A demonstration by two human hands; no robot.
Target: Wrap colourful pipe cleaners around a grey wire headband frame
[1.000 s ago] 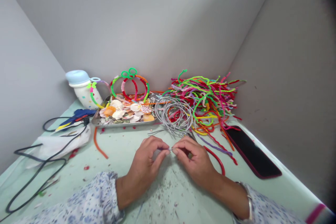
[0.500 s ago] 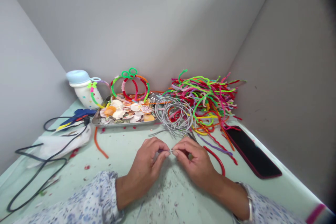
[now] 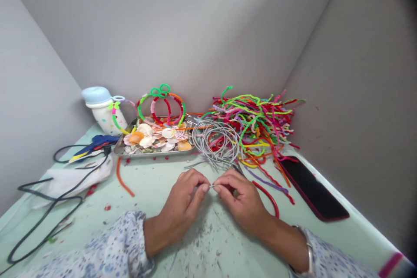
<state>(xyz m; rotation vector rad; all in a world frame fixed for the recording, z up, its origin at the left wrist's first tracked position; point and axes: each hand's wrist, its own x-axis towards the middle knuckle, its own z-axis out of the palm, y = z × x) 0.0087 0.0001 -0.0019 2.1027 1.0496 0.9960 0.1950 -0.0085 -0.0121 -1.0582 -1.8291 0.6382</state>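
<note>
In the middle of the table, a short piece of thin grey wire (image 3: 211, 186) shows in the small gap between my fingertips. My left hand (image 3: 181, 204) pinches one end of it between thumb and forefinger. From the other side, my right hand (image 3: 245, 202) grips it the same way; most of the piece is hidden by the fingers. Just beyond both hands lies a loose coil of grey wire (image 3: 216, 143). A bent red length of tubing or cord (image 3: 270, 197) lies beside my right hand.
Behind on the left stands a metal tray (image 3: 153, 154) of seashells, with fuzzy headbands (image 3: 169, 108) on it. A bottle (image 3: 106, 115), a blue-handled tool (image 3: 100, 141) and a black cable (image 3: 48, 195) are further left. Pipe cleaners (image 3: 257, 117) and a phone (image 3: 316, 191) are to the right.
Almost nothing differs. My left thumb has shifted up slightly, and both hands keep their pinch on the wire in the same place.
</note>
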